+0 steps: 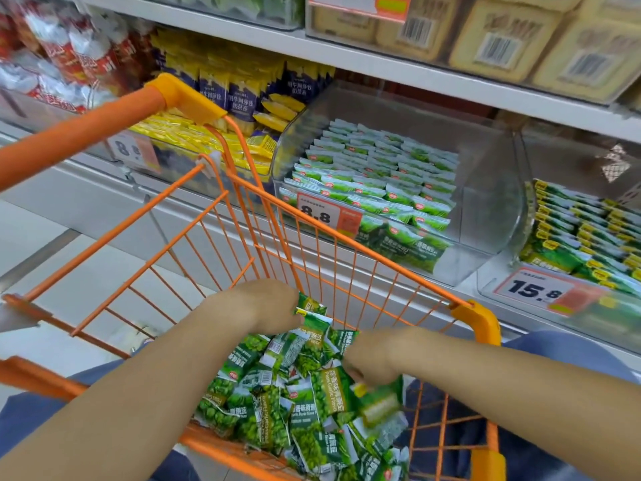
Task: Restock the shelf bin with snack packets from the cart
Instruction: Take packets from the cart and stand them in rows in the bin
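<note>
**Gathering packets from the cart, bin not yet fed**

We are at the pick-up step. The small green foil snack packets [305, 404] lie in a loose heap in the near end of the orange wire shopping cart [475, 317], and both our hands are down among them. Our left hand [263, 307] has its fingers curled around a few packets at the top of the heap, one of them sticking up past the knuckles. Our right hand [373, 359] is curled over the pile too; we judge it pinches a packet beneath it, though the fingers themselves are hidden under the back of the hand.

Next, we reckon, both handfuls must rise over the cart's far rim and go forward into the clear plastic shelf bin [485, 210] with the "8.8" price tag [326, 214], where matching green packets stand in rows on the left and the right side is bare. Loose packets may slip from a full grip on the way.

Around it: a neighbouring clear bin of green-and-yellow packets [582, 234] to the right, priced "15.8", and yellow and dark-blue packets [236, 98] to the left. The cart's orange handle bar [86, 130] sits left. The cart's wire wall stands between the hands and the bin.
</note>
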The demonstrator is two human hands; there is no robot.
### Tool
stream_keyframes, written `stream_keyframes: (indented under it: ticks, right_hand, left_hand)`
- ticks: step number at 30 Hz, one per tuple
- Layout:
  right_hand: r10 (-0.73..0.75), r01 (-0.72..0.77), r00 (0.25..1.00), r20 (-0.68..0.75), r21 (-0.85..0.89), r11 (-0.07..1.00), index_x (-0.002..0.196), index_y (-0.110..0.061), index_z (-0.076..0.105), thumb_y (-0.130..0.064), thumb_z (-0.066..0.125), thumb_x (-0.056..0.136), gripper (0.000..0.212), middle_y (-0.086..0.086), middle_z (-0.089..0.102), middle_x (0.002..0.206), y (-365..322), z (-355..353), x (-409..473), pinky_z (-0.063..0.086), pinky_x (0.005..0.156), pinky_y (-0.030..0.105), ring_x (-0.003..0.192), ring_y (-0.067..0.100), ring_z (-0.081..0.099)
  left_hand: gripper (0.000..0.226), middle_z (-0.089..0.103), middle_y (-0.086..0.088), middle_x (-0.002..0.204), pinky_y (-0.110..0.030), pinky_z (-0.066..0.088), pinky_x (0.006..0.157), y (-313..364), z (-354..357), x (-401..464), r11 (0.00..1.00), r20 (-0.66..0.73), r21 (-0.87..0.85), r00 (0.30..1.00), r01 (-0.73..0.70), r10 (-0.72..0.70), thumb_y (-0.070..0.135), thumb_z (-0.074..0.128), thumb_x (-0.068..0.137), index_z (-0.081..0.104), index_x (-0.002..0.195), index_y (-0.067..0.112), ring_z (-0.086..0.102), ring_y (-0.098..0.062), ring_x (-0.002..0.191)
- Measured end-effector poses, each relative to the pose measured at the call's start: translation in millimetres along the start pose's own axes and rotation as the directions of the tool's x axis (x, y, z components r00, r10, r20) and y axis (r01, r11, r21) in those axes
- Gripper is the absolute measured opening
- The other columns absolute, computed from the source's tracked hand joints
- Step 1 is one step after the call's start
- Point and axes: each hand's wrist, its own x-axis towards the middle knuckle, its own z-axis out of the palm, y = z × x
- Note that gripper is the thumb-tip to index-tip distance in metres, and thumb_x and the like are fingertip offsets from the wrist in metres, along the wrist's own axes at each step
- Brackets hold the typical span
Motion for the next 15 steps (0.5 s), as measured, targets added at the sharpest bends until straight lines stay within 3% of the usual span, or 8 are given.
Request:
stream_keyframes:
  ticks: [3, 5, 7, 9, 11, 13, 15]
  right_hand:
    - [0.045, 0.068, 0.951, -0.305, 0.351, 0.934, 0.099, -0.011, 0.056, -0.022, 0.058, 0.094, 0.012, 0.003, 0.058, 0.084, 14.3, -26.9, -32.8, 0.036, 0.06, 0.031, 0.073, 0.019, 0.049]
    - [0.122, 0.119, 0.871, -0.476, 0.444, 0.888, 0.101, -0.016, 0.057, -0.027, 0.06, 0.093, 0.014, -0.001, 0.066, 0.091, 23.1, -36.1, -64.3, 0.041, 0.067, 0.03, 0.079, 0.014, 0.055]
    - [0.208, 0.145, 0.782, -0.588, 0.496, 0.856, 0.094, -0.024, 0.056, -0.03, 0.062, 0.091, 0.01, -0.011, 0.064, 0.08, 35.5, -32.7, -98.9, 0.042, 0.064, 0.024, 0.071, 0.002, 0.054]
    - [0.302, 0.197, 0.692, -0.656, 0.574, 0.795, 0.085, -0.029, 0.053, -0.029, 0.065, 0.089, 0.013, -0.014, 0.061, 0.067, 48.7, -23.2, -131.1, 0.041, 0.06, 0.018, 0.062, -0.003, 0.054]
    - [0.391, 0.274, 0.617, -0.683, 0.652, 0.707, 0.084, -0.025, 0.056, -0.026, 0.068, 0.087, 0.012, -0.011, 0.064, 0.064, 62.9, -9.6, -153.0, 0.045, 0.065, 0.023, 0.059, -0.002, 0.054]
    - [0.487, 0.333, 0.536, -0.69, 0.703, 0.629, 0.085, -0.022, 0.062, -0.022, 0.071, 0.085, 0.009, -0.006, 0.067, 0.069, 76.5, 6.2, -168.8, 0.048, 0.069, 0.027, 0.064, 0.003, 0.057]
    - [0.538, 0.411, 0.478, -0.694, 0.718, 0.561, 0.084, -0.022, 0.064, -0.019, 0.074, 0.082, 0.011, 0.0, 0.069, 0.078, 88.6, 23.7, -182.9, 0.049, 0.07, 0.029, 0.072, 0.006, 0.061]
  left_hand:
    - [0.052, 0.069, -0.003, 0.105, -0.041, 0.05, 0.09, 2.4, -6.1, -4.4, 0.928, -0.202, -0.351, 0.978, -0.126, 0.057, 0.055, 0.037, 0.096, 0.062, 0.115, 0.014, 0.064, -0.019, 0.095]
    - [0.068, 0.074, 0.002, 0.089, -0.039, 0.054, 0.088, 14.4, -14.3, -14.0, 0.726, -0.268, -0.655, 0.963, -0.211, 0.038, 0.068, 0.031, 0.084, 0.069, 0.1, 0.014, 0.069, -0.014, 0.084]
    - [0.077, 0.075, 0.005, 0.082, -0.034, 0.056, 0.084, 27.7, -24.3, -24.3, 0.568, -0.246, -0.783, 0.965, -0.256, 0.095, 0.081, 0.028, 0.079, 0.072, 0.09, 0.019, 0.071, -0.012, 0.081]
    - [0.057, 0.073, 0.011, 0.079, -0.028, 0.056, 0.079, 47.6, -29.9, -32.1, 0.525, -0.272, -0.774, 0.935, -0.353, 0.228, 0.079, 0.044, 0.076, 0.071, 0.083, 0.03, 0.071, -0.012, 0.082]
    - [0.032, 0.071, 0.012, 0.079, -0.026, 0.055, 0.074, 73.7, -35.2, -31.2, 0.56, -0.362, -0.679, 0.881, -0.474, 0.306, 0.059, 0.057, 0.082, 0.07, 0.085, 0.03, 0.07, -0.008, 0.078]
    - [0.026, 0.064, 0.013, 0.067, -0.021, 0.045, 0.058, 101.8, -44.9, -22.8, 0.676, -0.518, -0.474, 0.8, -0.564, 0.303, 0.053, 0.057, 0.085, 0.065, 0.078, 0.03, 0.06, -0.003, 0.061]
    - [0.028, 0.056, 0.014, 0.058, -0.019, 0.032, 0.05, 129.9, -54.7, -10.9, 0.702, -0.634, -0.369, 0.717, -0.609, 0.289, 0.052, 0.059, 0.088, 0.06, 0.07, 0.031, 0.051, -0.003, 0.054]
